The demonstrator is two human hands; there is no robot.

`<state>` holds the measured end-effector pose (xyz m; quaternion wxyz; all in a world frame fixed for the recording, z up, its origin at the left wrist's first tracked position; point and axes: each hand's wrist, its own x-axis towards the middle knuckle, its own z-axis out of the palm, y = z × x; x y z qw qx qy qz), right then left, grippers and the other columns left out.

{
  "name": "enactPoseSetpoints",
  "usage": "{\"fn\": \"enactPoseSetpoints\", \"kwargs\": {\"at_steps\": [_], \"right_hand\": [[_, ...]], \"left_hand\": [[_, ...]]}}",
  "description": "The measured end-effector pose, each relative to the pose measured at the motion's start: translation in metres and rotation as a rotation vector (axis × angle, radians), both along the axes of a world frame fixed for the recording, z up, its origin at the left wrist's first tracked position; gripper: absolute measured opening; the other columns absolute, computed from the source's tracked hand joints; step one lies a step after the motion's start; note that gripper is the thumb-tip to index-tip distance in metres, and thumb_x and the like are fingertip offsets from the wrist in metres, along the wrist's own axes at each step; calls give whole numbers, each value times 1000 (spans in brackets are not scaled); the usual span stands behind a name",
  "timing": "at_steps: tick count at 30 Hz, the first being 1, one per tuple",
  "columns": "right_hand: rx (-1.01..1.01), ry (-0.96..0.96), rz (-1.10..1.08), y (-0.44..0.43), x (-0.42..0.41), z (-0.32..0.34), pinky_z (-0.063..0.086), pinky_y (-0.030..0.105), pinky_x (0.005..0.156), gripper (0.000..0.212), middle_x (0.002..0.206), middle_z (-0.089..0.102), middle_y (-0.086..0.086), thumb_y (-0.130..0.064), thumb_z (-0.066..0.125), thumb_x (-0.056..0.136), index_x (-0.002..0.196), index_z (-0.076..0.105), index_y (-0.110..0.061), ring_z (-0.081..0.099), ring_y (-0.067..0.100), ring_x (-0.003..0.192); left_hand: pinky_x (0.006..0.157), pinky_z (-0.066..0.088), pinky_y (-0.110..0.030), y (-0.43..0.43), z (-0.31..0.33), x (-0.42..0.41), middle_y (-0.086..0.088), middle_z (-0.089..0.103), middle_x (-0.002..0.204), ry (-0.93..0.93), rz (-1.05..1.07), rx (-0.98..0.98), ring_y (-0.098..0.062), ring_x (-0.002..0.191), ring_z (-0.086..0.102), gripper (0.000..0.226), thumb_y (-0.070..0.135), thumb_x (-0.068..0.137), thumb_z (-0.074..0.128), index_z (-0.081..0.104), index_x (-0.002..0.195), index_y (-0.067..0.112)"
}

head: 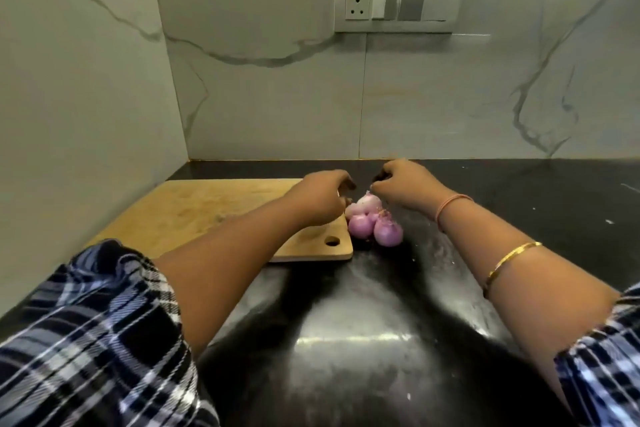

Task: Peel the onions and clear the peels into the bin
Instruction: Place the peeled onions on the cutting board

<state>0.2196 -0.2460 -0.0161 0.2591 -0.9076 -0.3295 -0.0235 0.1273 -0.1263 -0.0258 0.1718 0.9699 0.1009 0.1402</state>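
Several small purple onions (375, 227) lie in a heap on the black counter, just past the right end of the wooden cutting board (194, 215). On top of the heap sits a paler onion (367, 202). My left hand (320, 199) reaches in from the left, fingers curled, thumb against the pale onion's left side. My right hand (405, 184) comes from the right with curled fingers, and its fingertips pinch a bit of skin at the top of that onion. The exact grip is partly hidden by the fingers. No bin is in view.
The black counter (519, 204) runs to the right and toward me, with small specks of peel on it. Marble walls close off the left and the back. A switch plate (398, 7) is on the back wall.
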Motion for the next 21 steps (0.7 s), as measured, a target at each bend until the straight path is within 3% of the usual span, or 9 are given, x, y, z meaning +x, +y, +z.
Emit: {"fn": "enactPoseSetpoints", "kwargs": {"at_steps": [4,7,12,17,21], "right_hand": [[-65,107,66,9,13,-9,46,27,55,20,90,63,9,-24,59,87,98,64,-7,58,21,77],[-91,90,85,12,19,-15,44,27,65,19,91,63,7,-25,63,84,96,65,-9,58,21,81],[15,6,43,13,17,-24,45,29,72,27,92,63,5,-29,64,81,99,66,-9,58,20,85],[372,-59,7,13,6,-21,39,24,68,19,89,64,4,-27,63,82,96,65,-14,57,19,82],[521,-90,73,26,-19,-8,42,25,69,23,85,61,-1,-29,63,85,103,64,-14,58,17,81]], "left_hand": [[97,41,-28,1,-2,20,-5,55,129,174,-64,-81,-19,115,52,38,17,91,54,49,128,12],[93,42,-27,2,-2,22,-3,57,125,190,-90,-81,-18,111,54,37,20,91,54,51,127,12],[83,42,-23,1,-11,16,-2,58,124,27,-59,-103,-16,109,55,40,21,87,59,51,126,15],[88,44,-29,11,-11,7,-6,54,127,-226,48,-161,-17,107,54,43,22,87,61,47,128,16],[81,40,-23,48,3,-27,-4,53,121,-368,148,-201,-8,95,48,47,17,88,59,41,132,18]]}}
